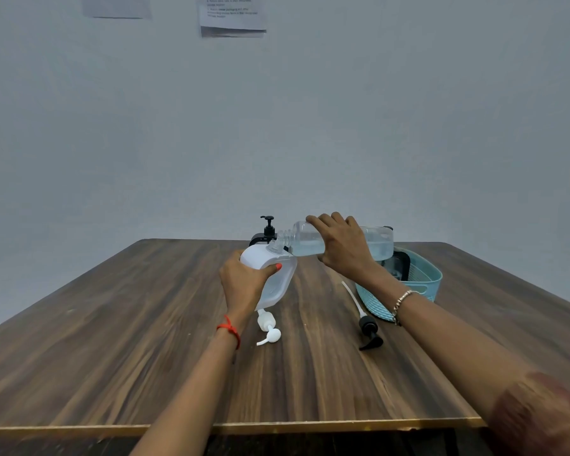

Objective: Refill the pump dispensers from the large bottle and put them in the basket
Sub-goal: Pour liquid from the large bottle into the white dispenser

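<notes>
Over the brown wooden worktop [145, 324] my right hand [343, 248] is wrapped around the big clear plastic bottle [380, 241], tipped on its side so its mouth meets the open neck of the white flat plastic dispenser [278, 281], which my left hand [244, 279] grips tight and tilts to meet it. I think I should pour slowly, keep the two mouths touching and lift the bottle's back end only a little, so nothing spills. Its white pump top [269, 327] lies near my left wrist, a black pump top [369, 334] lies just beside the light blue woven basket [425, 278], and another black-pump dispenser [268, 230] stands behind.
</notes>
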{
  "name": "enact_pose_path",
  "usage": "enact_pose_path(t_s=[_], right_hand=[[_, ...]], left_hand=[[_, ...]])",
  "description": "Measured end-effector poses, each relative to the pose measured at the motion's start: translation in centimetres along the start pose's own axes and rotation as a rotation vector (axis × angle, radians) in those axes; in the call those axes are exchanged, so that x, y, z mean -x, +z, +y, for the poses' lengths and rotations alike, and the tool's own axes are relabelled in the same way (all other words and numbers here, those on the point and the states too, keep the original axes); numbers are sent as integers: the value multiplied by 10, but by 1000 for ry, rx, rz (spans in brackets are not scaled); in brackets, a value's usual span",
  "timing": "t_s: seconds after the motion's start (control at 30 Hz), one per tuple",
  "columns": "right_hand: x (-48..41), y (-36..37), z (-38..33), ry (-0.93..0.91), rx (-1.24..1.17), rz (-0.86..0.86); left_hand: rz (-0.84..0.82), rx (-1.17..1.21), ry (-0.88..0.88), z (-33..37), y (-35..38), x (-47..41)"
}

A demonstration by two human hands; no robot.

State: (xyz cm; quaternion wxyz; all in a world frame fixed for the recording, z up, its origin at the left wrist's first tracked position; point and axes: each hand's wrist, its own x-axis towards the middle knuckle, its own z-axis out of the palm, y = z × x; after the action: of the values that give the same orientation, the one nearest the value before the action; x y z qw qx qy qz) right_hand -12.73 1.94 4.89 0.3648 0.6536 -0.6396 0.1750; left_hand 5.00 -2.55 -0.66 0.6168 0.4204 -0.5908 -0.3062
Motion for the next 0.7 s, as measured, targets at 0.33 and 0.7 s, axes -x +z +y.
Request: enact_pose_path(t_s=[0.33,0.7], right_hand=[[0,4,0,-4,-16,5],[2,11,2,38,-98,-5]], left_hand=[[3,-7,2,0,-1,1],[-20,21,-16,-5,-1,-2]])
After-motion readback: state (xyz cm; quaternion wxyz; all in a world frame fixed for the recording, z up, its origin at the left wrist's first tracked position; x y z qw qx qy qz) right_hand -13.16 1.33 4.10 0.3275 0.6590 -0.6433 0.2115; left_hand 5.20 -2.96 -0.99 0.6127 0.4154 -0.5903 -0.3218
